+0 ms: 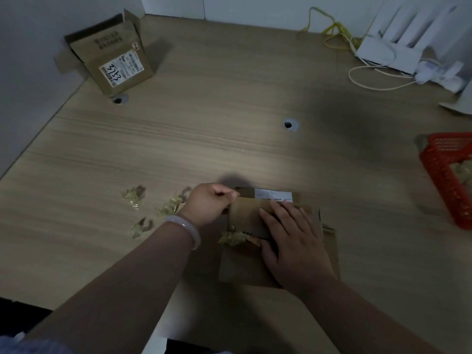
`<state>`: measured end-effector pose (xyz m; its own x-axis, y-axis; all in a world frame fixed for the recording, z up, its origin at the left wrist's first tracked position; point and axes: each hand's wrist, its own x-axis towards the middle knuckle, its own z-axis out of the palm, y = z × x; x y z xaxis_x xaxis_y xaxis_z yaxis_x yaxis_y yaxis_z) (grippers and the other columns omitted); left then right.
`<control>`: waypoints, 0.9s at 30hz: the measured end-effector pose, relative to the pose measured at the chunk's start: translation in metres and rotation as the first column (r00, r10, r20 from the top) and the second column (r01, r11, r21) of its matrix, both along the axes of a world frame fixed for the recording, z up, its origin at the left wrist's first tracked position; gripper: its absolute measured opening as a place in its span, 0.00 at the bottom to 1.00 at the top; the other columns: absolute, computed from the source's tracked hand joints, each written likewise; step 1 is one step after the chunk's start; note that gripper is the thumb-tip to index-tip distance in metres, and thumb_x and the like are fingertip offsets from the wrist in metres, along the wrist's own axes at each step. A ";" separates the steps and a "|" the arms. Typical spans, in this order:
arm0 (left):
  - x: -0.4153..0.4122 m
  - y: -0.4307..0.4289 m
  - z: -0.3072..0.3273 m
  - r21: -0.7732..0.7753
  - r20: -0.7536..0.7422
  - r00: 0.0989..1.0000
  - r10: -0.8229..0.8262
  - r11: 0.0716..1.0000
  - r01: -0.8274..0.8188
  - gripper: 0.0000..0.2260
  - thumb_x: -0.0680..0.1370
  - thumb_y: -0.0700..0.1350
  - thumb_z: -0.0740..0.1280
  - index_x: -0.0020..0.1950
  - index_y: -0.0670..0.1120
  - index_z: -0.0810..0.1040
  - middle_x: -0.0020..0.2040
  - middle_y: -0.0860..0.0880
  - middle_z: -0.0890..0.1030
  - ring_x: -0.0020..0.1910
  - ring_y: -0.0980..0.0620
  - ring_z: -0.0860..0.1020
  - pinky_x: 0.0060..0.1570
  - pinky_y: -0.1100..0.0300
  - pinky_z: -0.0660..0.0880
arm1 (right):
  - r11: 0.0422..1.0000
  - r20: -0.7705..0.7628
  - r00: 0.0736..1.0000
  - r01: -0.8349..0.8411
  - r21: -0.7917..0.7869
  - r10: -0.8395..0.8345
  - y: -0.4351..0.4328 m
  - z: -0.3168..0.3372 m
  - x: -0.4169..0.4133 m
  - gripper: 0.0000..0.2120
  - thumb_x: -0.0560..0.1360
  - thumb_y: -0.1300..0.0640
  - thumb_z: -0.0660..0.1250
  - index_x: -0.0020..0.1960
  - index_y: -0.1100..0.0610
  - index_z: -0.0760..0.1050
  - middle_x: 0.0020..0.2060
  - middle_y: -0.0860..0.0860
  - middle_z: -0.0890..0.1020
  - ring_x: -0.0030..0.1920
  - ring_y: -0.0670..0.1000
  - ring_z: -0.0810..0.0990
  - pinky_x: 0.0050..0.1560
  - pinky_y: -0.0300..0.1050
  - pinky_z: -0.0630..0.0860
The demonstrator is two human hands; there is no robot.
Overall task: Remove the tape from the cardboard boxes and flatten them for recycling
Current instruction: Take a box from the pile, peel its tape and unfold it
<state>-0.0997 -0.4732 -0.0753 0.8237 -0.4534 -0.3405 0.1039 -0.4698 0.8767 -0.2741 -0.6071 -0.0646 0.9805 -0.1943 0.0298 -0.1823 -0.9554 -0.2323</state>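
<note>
Right hand [291,233] lies flat, fingers straight, on the box [245,267] at the near middle of the table [204,139]. By my reading it pins the card down so the other hand has something to pull against. Left hand [209,203], fingers curled, pinches the left edge of the folded flap [247,210]; whether a tape end lies between the fingertips cannot be told. The hands are apart, one at each side of the flap. The box is opened out and nearly flat, its white label [273,194] at the far edge. One tape wad [232,237] rests on the box just on the near side of the flap. Three more scraps [169,206] lie on the table left of the left hand, seemingly dropped within reach. A red basket [444,175] at the right edge holds similar scraps and is probably the bin for them. A second box [109,54] stands open at the far left, not yet flattened.
</note>
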 end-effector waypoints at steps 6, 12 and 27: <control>-0.007 0.007 -0.003 -0.085 -0.093 0.995 0.021 0.996 -0.029 0.06 0.78 0.41 0.66 0.50 0.48 0.83 0.42 0.50 0.83 0.40 0.55 0.81 0.42 0.62 0.80 | 1.000 -0.007 1.000 0.006 0.023 -0.006 -0.001 0.002 0.000 0.27 0.76 0.42 0.54 0.72 0.50 0.67 0.73 0.50 0.66 0.75 0.51 0.60 0.75 0.51 0.52; -0.024 0.017 -0.010 -0.195 -0.012 0.995 0.094 0.976 -0.095 0.09 0.76 0.37 0.68 0.53 0.49 0.82 0.48 0.48 0.83 0.48 0.54 0.81 0.51 0.59 0.79 | 1.000 -0.016 1.000 0.020 0.009 -0.020 0.000 0.003 0.000 0.28 0.75 0.42 0.54 0.73 0.50 0.65 0.74 0.49 0.65 0.75 0.50 0.58 0.76 0.52 0.52; -0.052 0.028 -0.008 -0.166 -0.017 0.972 0.236 0.958 -0.235 0.11 0.72 0.40 0.74 0.53 0.48 0.82 0.41 0.59 0.83 0.39 0.69 0.79 0.40 0.74 0.74 | 1.000 -0.015 1.000 -0.010 -0.023 0.009 -0.001 -0.002 0.001 0.27 0.76 0.41 0.56 0.73 0.48 0.65 0.74 0.49 0.64 0.75 0.50 0.58 0.75 0.52 0.51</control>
<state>-0.1519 -0.4448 -0.0829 0.9148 -0.2961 -0.2746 0.1915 -0.2808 0.9405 -0.2731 -0.6083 -0.0664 0.9827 -0.1845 0.0193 -0.1765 -0.9622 -0.2073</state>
